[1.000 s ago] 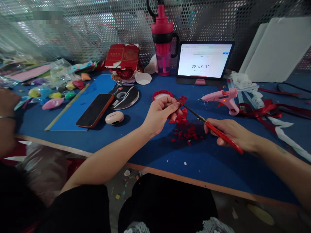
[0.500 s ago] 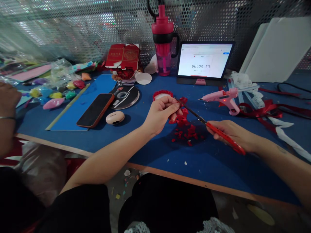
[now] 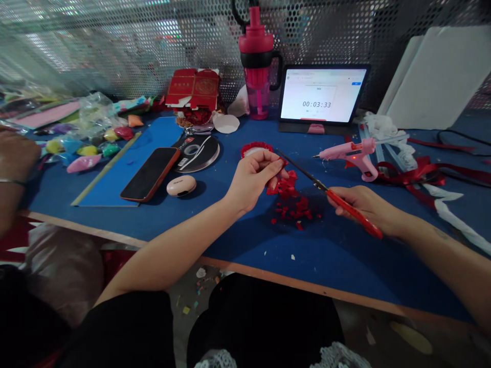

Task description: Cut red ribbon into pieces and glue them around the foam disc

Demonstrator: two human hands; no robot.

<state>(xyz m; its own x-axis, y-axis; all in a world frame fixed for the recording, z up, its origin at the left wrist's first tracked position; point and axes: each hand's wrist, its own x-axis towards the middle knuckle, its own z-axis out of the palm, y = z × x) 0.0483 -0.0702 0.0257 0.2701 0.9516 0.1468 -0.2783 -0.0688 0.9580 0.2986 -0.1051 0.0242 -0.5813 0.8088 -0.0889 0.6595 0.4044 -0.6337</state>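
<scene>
Between its thumb and fingertips my left hand (image 3: pixel 258 178) pinches a small piece of red ribbon (image 3: pixel 283 162), most of it covered by the fingers. My right hand (image 3: pixel 362 207) is closed around the red handles of a pair of scissors (image 3: pixel 318 184). Their dark blades point up and left, with the tips just beyond the left fingertips. Below the hands, red ribbon pieces (image 3: pixel 287 185) and small red scraps (image 3: pixel 297 208) lie on the blue table (image 3: pixel 245 245). Partly hidden behind my left hand is a white round piece with a ruffled red rim (image 3: pixel 255 148).
A pink glue gun (image 3: pixel 355 154) with a lit red light lies right of the blades, near red ribbon (image 3: pixel 422 171). Leftward are an earbud case (image 3: pixel 181 186), a phone (image 3: pixel 150 174) and a ribbon spool (image 3: pixel 198 153). A tablet (image 3: pixel 322 97) stands behind. Another person's hand (image 3: pixel 17 158) is far left.
The scissors have shifted slightly upward, and their blades now sit clear of the ribbon. Less red ribbon sticks out past my left fingertips. The other person's hand has moved a little right.
</scene>
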